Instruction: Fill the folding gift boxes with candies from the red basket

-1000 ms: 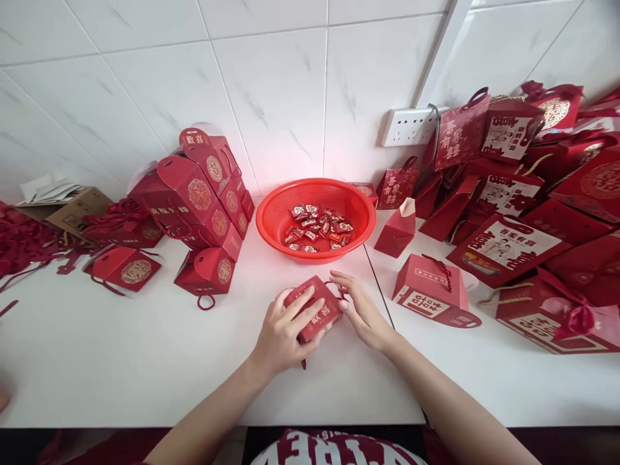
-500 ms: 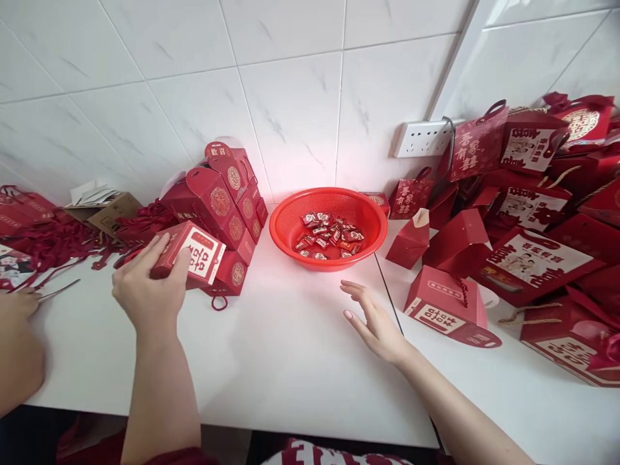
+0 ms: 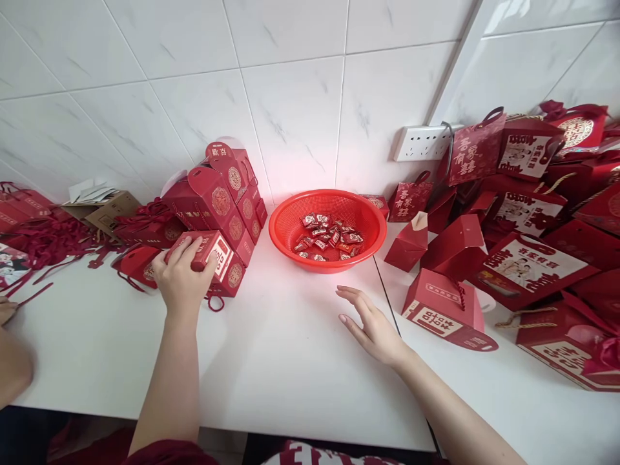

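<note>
My left hand (image 3: 181, 274) is closed round a red gift box (image 3: 217, 252) with a cream panel on its end. It holds the box against the front of a stack of red gift boxes (image 3: 213, 194); whether the held box rests on the one below, I cannot tell. My right hand (image 3: 371, 326) hovers over or lies on the white table, fingers stretched out and holding nothing. Just beyond it stands a red plastic basket (image 3: 327, 261) with wrapped candies (image 3: 329, 236) in it. To its right lies a red box with a cream label (image 3: 443, 300).
Many red boxes (image 3: 523, 261) crowd the right side beneath a white power strip (image 3: 421, 143). At the left are red ribbons (image 3: 53, 236), a cardboard box (image 3: 109, 210) and another person's hand (image 3: 6, 310). A tiled wall (image 3: 295, 123) closes off the back.
My left hand has moved right and away from me with the gift box, up to the stack. My right hand has hardly moved. The other person's hand has shifted left.
</note>
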The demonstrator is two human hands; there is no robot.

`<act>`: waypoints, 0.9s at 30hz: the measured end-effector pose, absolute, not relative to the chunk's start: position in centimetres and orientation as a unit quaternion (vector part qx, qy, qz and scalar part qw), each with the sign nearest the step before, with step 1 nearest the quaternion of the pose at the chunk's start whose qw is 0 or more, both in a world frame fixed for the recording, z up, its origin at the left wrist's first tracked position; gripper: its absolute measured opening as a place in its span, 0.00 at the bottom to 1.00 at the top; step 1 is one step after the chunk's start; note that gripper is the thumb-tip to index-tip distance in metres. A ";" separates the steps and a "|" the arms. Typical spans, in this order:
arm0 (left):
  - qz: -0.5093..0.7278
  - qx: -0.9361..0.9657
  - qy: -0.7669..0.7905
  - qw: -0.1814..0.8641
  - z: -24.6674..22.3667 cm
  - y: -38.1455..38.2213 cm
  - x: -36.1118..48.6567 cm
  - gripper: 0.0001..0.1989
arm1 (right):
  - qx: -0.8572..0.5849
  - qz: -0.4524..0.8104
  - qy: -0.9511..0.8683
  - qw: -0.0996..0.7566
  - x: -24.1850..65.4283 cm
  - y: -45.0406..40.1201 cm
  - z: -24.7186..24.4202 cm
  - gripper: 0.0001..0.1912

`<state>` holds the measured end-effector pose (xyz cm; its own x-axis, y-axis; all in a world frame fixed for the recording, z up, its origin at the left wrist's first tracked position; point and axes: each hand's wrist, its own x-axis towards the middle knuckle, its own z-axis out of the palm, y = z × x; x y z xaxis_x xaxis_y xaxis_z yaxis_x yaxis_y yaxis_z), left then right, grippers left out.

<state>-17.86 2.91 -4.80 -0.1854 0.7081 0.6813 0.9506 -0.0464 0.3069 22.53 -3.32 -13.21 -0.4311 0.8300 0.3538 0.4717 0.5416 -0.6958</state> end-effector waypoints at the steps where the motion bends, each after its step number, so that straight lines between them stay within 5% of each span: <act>1: -0.374 -0.618 -0.667 0.184 -4.7 2.9 -18.1 0.25 | -0.403 0.257 -0.807 0.347 22.5 -3.3 -13.2 0.22; 27: -0.345 -0.616 -0.661 0.253 -3.4 2.0 -17.5 0.24 | -0.392 0.227 -0.828 0.330 22.1 -3.5 -12.8 0.19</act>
<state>-17.48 2.01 -3.38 -0.1125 0.6412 0.7591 0.9895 0.0027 0.1443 22.15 -3.50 -12.75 -0.4751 0.7992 0.3682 0.5003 0.5896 -0.6341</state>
